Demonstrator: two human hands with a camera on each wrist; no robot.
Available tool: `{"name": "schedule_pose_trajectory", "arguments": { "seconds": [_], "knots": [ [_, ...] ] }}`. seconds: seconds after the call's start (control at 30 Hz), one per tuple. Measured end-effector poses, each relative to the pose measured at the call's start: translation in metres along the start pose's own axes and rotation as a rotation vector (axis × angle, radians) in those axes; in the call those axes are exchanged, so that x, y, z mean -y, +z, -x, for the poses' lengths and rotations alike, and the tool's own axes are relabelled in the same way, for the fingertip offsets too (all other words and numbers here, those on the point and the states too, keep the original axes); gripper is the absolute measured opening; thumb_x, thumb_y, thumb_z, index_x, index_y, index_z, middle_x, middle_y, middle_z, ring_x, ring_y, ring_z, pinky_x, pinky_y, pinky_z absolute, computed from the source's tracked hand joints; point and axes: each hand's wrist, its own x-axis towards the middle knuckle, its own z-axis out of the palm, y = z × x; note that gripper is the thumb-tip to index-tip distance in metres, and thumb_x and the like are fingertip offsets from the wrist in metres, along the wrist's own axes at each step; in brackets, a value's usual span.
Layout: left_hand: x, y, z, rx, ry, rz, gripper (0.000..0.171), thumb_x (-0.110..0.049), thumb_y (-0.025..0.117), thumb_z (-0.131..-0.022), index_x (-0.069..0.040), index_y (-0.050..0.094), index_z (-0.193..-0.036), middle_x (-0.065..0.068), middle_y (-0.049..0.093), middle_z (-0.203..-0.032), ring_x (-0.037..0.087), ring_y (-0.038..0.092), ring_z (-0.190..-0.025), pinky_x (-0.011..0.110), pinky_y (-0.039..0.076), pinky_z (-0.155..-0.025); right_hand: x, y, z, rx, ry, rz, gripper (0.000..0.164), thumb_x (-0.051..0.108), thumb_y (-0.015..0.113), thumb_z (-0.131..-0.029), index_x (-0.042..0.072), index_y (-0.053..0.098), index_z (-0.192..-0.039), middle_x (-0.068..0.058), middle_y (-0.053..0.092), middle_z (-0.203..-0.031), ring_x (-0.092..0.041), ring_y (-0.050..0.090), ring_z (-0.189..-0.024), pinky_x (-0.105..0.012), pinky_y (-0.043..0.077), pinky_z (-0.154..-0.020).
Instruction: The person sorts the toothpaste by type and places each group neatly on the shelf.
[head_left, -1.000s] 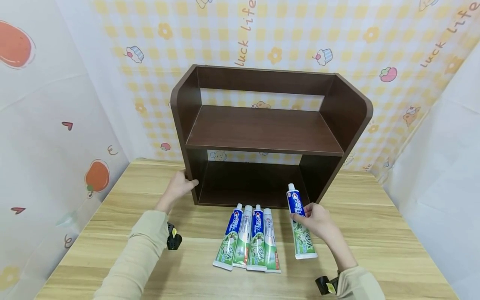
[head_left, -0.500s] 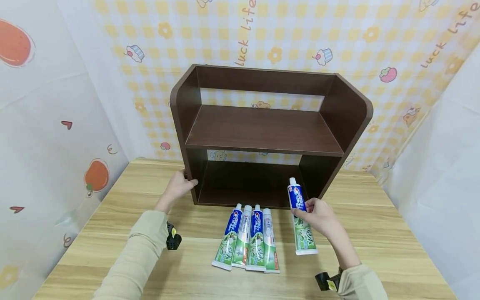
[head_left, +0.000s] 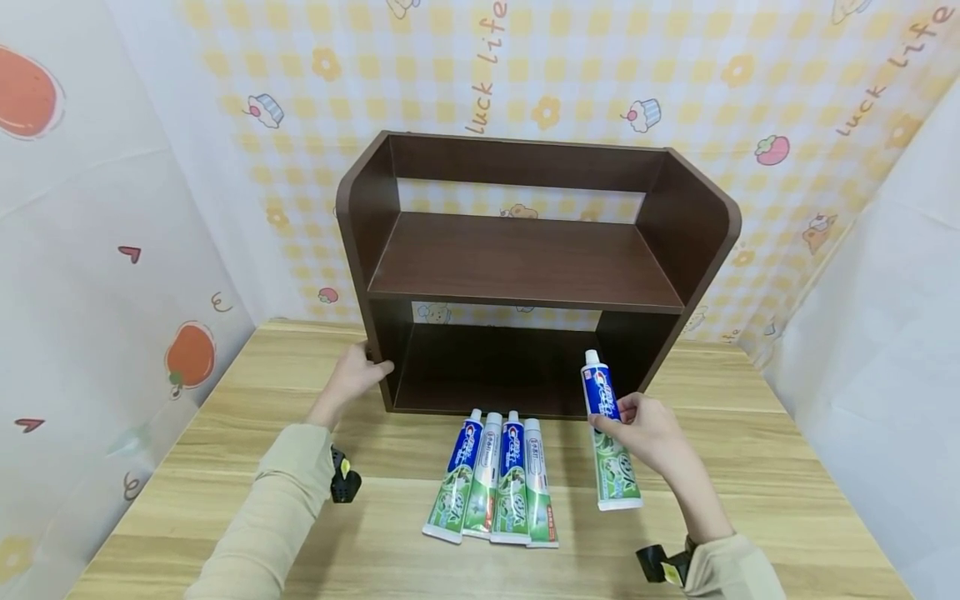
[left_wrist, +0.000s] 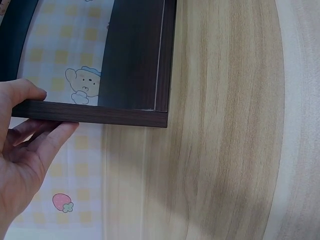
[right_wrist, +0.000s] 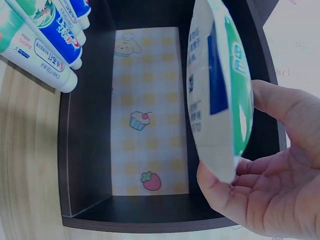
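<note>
A dark brown two-tier shelf (head_left: 525,260) stands on the table against the wall. My left hand (head_left: 352,373) grips the lower edge of its left side panel; in the left wrist view the thumb lies inside the panel (left_wrist: 125,116) and the fingers outside. My right hand (head_left: 656,429) pinches a blue and green toothpaste tube (head_left: 618,477) by its middle, cap pointing toward the shelf, in front of the lower compartment's right end. The right wrist view shows this tube (right_wrist: 207,127) from its tail, between thumb and fingers. Several more toothpaste tubes (head_left: 512,500) lie side by side before the shelf.
The wooden table (head_left: 750,467) extends to both sides of the shelf. A yellow checked wall covering (head_left: 555,58) hangs behind it, with pale walls at left and right. Side panels (head_left: 697,225) border both shelf tiers.
My right hand has carried the toothpaste tube slightly forward and to the right. The left hand keeps its hold on the shelf, and the lying tubes stay where they were.
</note>
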Motion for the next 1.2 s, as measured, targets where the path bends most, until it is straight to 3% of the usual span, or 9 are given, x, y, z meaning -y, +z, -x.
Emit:
{"name": "schedule_pose_trajectory", "arguments": {
  "seconds": [0.1,0.3,0.57,0.87,1.1,1.2],
  "knots": [
    [0.000,0.000,0.000,0.008,-0.016,-0.001,0.053,-0.017,0.053,-0.086,0.011,0.039,-0.128,0.024,0.056,-0.107,0.021,0.050,-0.081,0.030,0.044,-0.070,0.001,-0.002,0.001,-0.001,-0.006,0.001,0.060,0.035,0.064,-0.082,-0.015,0.047,-0.111,-0.024,0.058,-0.093,-0.017,0.058,-0.071,-0.030,0.053,-0.062],
    [0.002,-0.001,0.000,0.010,-0.023,-0.002,0.058,-0.018,0.052,-0.086,0.013,0.034,-0.132,0.031,0.050,-0.120,0.026,0.051,-0.093,0.037,0.046,-0.079,0.006,-0.007,0.005,-0.009,-0.020,-0.005,0.058,0.034,0.065,-0.082,-0.015,0.049,-0.109,-0.022,0.059,-0.091,-0.016,0.058,-0.070,-0.029,0.052,-0.061],
    [0.002,0.000,0.000,0.003,-0.013,-0.002,0.053,-0.017,0.053,-0.086,0.013,0.039,-0.128,0.017,0.056,-0.093,0.020,0.048,-0.075,0.029,0.042,-0.069,0.012,-0.012,0.007,-0.028,-0.040,0.015,0.058,0.035,0.065,-0.082,-0.014,0.049,-0.109,-0.022,0.060,-0.092,-0.017,0.057,-0.071,-0.029,0.052,-0.061],
    [-0.001,-0.001,0.000,0.000,-0.014,-0.015,0.057,-0.018,0.053,-0.086,0.012,0.036,-0.131,0.026,0.054,-0.110,0.023,0.050,-0.085,0.034,0.045,-0.076,0.019,-0.019,0.010,-0.040,-0.074,0.029,0.056,0.035,0.065,-0.081,-0.013,0.050,-0.107,-0.021,0.061,-0.091,-0.018,0.057,-0.072,-0.029,0.051,-0.061],
    [-0.002,0.000,0.001,0.009,-0.016,0.000,0.052,-0.017,0.054,-0.086,0.012,0.039,-0.127,0.014,0.055,-0.087,0.019,0.048,-0.072,0.027,0.042,-0.066,0.026,-0.023,0.013,-0.055,-0.073,0.041,0.053,0.035,0.066,-0.080,-0.009,0.052,-0.106,-0.020,0.062,-0.092,-0.019,0.058,-0.075,-0.028,0.051,-0.064],
    [-0.002,0.000,0.001,0.001,-0.006,-0.005,0.048,-0.016,0.054,-0.086,0.011,0.043,-0.123,0.014,0.056,-0.090,0.018,0.048,-0.074,0.026,0.042,-0.064,0.027,-0.025,0.013,-0.058,-0.080,0.042,0.055,0.036,0.066,-0.080,-0.009,0.051,-0.106,-0.020,0.061,-0.092,-0.020,0.058,-0.076,-0.029,0.051,-0.063]
  ]
}}
